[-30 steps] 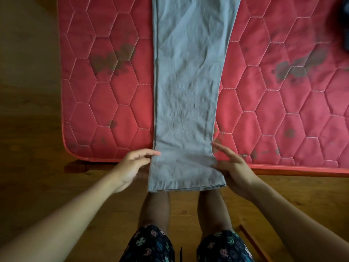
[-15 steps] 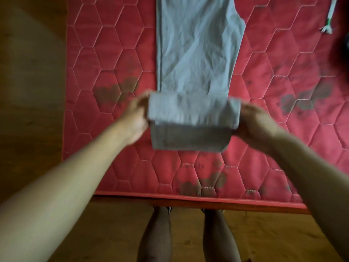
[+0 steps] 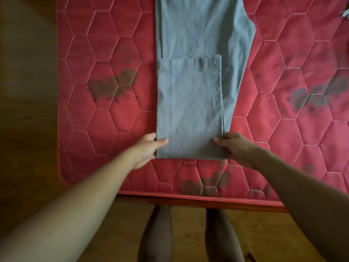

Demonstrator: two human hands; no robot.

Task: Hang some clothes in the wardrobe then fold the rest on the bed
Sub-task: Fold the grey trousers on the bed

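head view | faces steeply down | close over bed | edges apparently warped, dim

Trousers: grey woven cloth, matt, finely creased throughout, fold edges flat. Mattress beneath the trousers: red quilted fabric with a slight sheen, its padded hexagons outlined in pale stitching. Dull grey-brown patches lie left, right and on the near side of the trousers. Bed frame, nearer than the trousers, past the mattress edge: reddish-brown wood, smooth, faintly glossy. Floor, well left of the trousers: brown wood-look surface, smooth, low sheen.
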